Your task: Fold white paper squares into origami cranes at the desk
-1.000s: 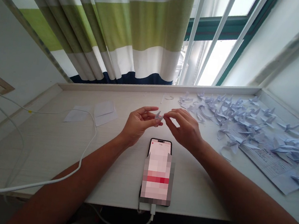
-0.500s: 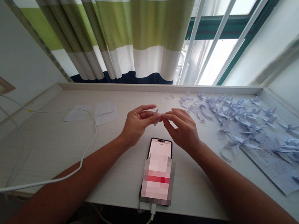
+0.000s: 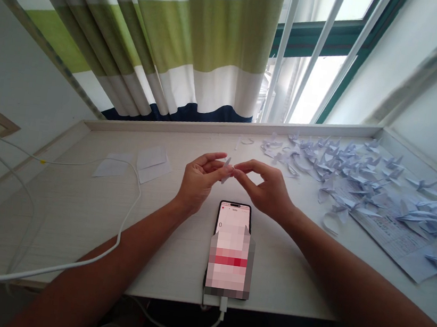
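Observation:
A small piece of folded white paper [image 3: 226, 168], with a narrow point sticking up, is held above the desk between my two hands. My left hand [image 3: 200, 179] is closed on it, thumb against the fingers. On its right side, the thumb and index finger of my right hand [image 3: 266, 186] pinch the paper's end. The fingertips of both hands nearly meet and hide part of the paper, so its full shape is unclear. Just below the hands a phone [image 3: 234, 216] lies on the desk with its screen lit and a cable plugged into its lower end.
Many folded paper cranes [image 3: 348, 159] are heaped at the right, some on a printed sheet [image 3: 400, 252]. Flat paper squares [image 3: 154, 164] lie to the left. A white cable [image 3: 128, 216] crosses over my left forearm. A raised rim [image 3: 191, 126] runs along the desk's back.
The outer fingers of my right hand have curled in, leaving thumb and index finger pinching at the paper. My left hand keeps its hold, and the view has shifted slightly.

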A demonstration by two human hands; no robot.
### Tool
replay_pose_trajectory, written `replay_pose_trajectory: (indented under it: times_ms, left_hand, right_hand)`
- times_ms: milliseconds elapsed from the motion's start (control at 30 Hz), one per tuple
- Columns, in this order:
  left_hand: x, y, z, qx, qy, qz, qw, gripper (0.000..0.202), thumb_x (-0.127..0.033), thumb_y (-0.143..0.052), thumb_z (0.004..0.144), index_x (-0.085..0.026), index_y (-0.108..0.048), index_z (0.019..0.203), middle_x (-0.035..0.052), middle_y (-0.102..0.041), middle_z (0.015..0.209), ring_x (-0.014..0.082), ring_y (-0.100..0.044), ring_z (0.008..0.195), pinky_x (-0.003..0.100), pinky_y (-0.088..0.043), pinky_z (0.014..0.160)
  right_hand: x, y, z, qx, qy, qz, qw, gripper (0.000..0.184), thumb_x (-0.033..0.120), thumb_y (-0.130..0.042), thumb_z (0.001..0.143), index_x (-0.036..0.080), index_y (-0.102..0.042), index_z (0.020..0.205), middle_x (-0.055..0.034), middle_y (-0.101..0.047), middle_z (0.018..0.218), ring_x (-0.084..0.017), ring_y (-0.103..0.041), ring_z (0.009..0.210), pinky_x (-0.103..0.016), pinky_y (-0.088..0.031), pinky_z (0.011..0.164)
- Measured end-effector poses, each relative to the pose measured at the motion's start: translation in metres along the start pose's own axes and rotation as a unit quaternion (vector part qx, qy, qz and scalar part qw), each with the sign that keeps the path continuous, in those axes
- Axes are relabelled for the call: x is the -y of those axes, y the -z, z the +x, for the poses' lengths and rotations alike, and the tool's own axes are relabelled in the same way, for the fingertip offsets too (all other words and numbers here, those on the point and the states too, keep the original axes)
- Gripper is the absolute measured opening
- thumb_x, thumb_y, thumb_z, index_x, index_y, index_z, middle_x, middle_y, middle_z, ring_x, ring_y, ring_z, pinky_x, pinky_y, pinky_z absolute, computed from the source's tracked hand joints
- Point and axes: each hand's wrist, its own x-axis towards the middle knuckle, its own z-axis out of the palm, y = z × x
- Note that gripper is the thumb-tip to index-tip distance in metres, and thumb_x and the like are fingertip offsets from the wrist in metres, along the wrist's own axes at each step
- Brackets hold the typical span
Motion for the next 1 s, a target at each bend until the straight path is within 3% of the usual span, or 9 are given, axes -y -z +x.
replay_pose_trajectory:
  times_ms: [167, 367, 500, 667, 833, 1000]
  left_hand:
    - [0.002, 0.001, 0.000, 0.001, -0.004, -0.009, 1.000, 0.042, -0.030, -0.092, 0.069, -0.018, -0.074, 0.104, 0.0026, -0.078, 0.081, 0.0154, -0.071, 0.075, 0.030, -0.051, 0.073]
    - [0.004, 0.000, 0.002, 0.010, -0.006, -0.026, 1.000, 0.039, -0.029, -0.092, 0.069, -0.018, -0.075, 0.103, 0.0031, -0.079, 0.085, 0.0138, -0.071, 0.076, 0.029, -0.051, 0.075]
    - [0.005, 0.001, 0.002, 0.004, -0.008, -0.022, 1.000, 0.040, -0.028, -0.093, 0.069, -0.019, -0.076, 0.104, 0.0038, -0.080, 0.087, 0.0142, -0.071, 0.077, 0.029, -0.051, 0.074]
    - [0.008, 0.002, 0.002, 0.010, -0.020, -0.006, 1.000, 0.038, -0.025, -0.090, 0.072, -0.020, -0.075, 0.107, 0.0013, -0.077, 0.083, 0.0116, -0.067, 0.074, 0.027, -0.048, 0.071]
    - [0.012, -0.003, 0.001, -0.024, -0.021, -0.027, 0.999, 0.031, -0.022, -0.088, 0.072, -0.019, -0.073, 0.100, 0.0004, -0.075, 0.086, 0.0112, -0.066, 0.080, 0.025, -0.047, 0.073]
    - [0.013, -0.007, 0.000, -0.040, -0.004, -0.051, 0.998, 0.032, -0.025, -0.089, 0.071, -0.019, -0.071, 0.097, 0.0011, -0.075, 0.088, 0.0129, -0.067, 0.083, 0.028, -0.048, 0.077]
  right_hand:
    - [-0.006, -0.001, 0.003, 0.002, -0.069, 0.085, 0.994, 0.019, 0.038, -0.072, 0.093, 0.021, -0.076, 0.087, -0.0042, -0.078, 0.084, -0.019, -0.071, 0.079, -0.036, -0.056, 0.079]
    - [-0.007, 0.001, 0.008, 0.050, -0.157, 0.257, 0.952, 0.035, 0.051, -0.080, 0.082, 0.017, -0.075, 0.086, -0.0059, -0.076, 0.081, -0.018, -0.069, 0.076, -0.034, -0.057, 0.075]
    - [-0.007, 0.002, 0.008, 0.054, -0.139, 0.244, 0.958, 0.031, 0.048, -0.078, 0.085, 0.017, -0.074, 0.086, -0.0053, -0.075, 0.081, -0.018, -0.069, 0.078, -0.034, -0.056, 0.077]
    - [-0.005, 0.000, 0.006, 0.050, -0.109, 0.152, 0.981, 0.022, 0.039, -0.071, 0.092, 0.018, -0.073, 0.085, -0.0028, -0.074, 0.078, -0.017, -0.068, 0.075, -0.032, -0.053, 0.074]
    - [0.000, -0.005, 0.003, 0.038, -0.109, 0.101, 0.988, 0.022, 0.038, -0.069, 0.093, 0.018, -0.072, 0.083, -0.0041, -0.076, 0.080, -0.018, -0.069, 0.075, -0.031, -0.052, 0.069]
    - [-0.001, -0.010, 0.003, 0.015, -0.142, 0.159, 0.977, 0.023, 0.040, -0.073, 0.089, 0.017, -0.072, 0.083, -0.0051, -0.075, 0.079, -0.018, -0.070, 0.073, -0.033, -0.054, 0.072]
